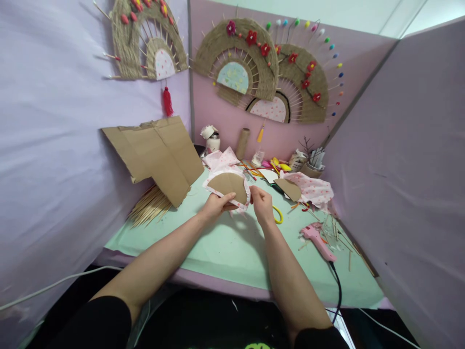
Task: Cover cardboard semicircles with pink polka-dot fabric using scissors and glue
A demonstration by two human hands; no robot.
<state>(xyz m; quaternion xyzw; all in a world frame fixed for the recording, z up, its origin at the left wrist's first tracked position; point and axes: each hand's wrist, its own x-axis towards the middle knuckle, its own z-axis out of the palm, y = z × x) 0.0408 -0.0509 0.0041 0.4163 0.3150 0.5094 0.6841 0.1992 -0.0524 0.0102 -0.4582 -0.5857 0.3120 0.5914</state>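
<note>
A half-round piece of cardboard, its edges wrapped in white fabric with pink dots, is held above the table. My left hand grips its lower edge, thumb on the bare cardboard face and fingers underneath. At the piece's right end, my right hand is closed in a pinch at the fabric border. Whether a loose bit of fabric lies between those fingertips is too small to make out. Just right of my right hand lies a yellow scissor handle.
A pink glue gun with a black cord lies at right, near scattered sticks. Bent cardboard leans over bamboo sticks at left. Dotted fabric lies behind on the right. Twine fans hang on the walls.
</note>
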